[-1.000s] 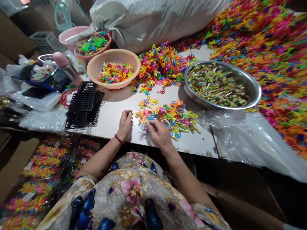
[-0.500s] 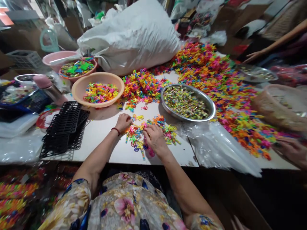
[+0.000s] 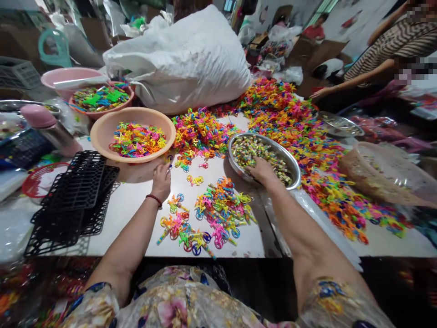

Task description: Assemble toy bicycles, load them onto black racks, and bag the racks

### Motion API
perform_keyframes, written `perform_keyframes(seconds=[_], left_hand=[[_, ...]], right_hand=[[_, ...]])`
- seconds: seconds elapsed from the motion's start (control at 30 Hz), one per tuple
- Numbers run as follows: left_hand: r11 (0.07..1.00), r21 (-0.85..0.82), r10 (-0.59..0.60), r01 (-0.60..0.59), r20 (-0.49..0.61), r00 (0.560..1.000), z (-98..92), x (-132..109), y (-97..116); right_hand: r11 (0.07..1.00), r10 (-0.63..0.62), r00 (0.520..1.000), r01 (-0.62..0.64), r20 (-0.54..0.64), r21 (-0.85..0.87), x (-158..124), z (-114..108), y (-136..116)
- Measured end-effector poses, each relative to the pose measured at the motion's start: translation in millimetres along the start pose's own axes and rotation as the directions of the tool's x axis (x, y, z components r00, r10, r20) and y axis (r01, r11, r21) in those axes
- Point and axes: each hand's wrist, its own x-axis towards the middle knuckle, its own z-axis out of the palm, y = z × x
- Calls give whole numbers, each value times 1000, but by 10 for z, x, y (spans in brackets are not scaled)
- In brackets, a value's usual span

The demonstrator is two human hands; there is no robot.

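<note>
My left hand (image 3: pixel 161 180), with a red bead bracelet on the wrist, rests on the white table (image 3: pixel 136 205) just in front of a peach bowl (image 3: pixel 102 132) of bright plastic bicycle toys. Its fingers are curled under. My right hand (image 3: pixel 262 169) reaches into a steel bowl (image 3: pixel 293 175) of small greenish-yellow pieces, its fingertips buried among them. Between my arms lies a loose heap of the coloured toy bicycles (image 3: pixel 221 207), with a few scattered ones nearer the table's front edge.
Stacked black plastic grids (image 3: pixel 78 191) lie at the left. A pink-capped bottle (image 3: pixel 51 127) and more bowls stand behind them. A big white sack (image 3: pixel 184 59) lies at the back. A wide spread of toys (image 3: pixel 300 132) runs right. Another person's arm (image 3: pixel 358 77) reaches in by a woven basket (image 3: pixel 385 173).
My right hand has left the toy heap and gone up into the steel bowl. My left hand has moved forward to the peach bowl. The view has tilted up.
</note>
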Motion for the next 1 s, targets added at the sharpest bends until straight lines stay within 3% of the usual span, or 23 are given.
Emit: perform_keyframes(seconds=[0.1,0.27,0.4,0.5,0.63,0.8,0.87,0.93,1.0], left_hand=[[982,182,-63,42,112,992,11,15,16],[972,233,-39,5,142,989,26,18,62],[985,162,-72,56,93,993,17,37,37],[989,102,-110,110,-4,994,21,51,-19],[991,62,-114,121,-105,988,61,49,-91],[985,152,-70,76,-46,996,67,45,-96],[988,112,-97,103,-63,993,39,52,-82],[985,16,-172,174,-102,980,1,56,-65],[962,-97,-267,256,-126,955,-37,55,-50]], right_hand=[[995,89,980,-95,177,28,267,140,-43],[969,212,966,-227,150,98,416,332,-134],[921,209,971,-236,117,310,377,333,-135],[877,209,974,-225,86,423,298,239,-119],[761,221,975,-192,31,620,149,84,-98],[510,192,981,-132,37,850,-114,-55,-149],[410,164,986,-106,41,906,-249,-109,-186],[193,101,990,-112,94,975,-404,-165,-226],[-122,-1,984,-175,176,977,-579,-214,-279]])
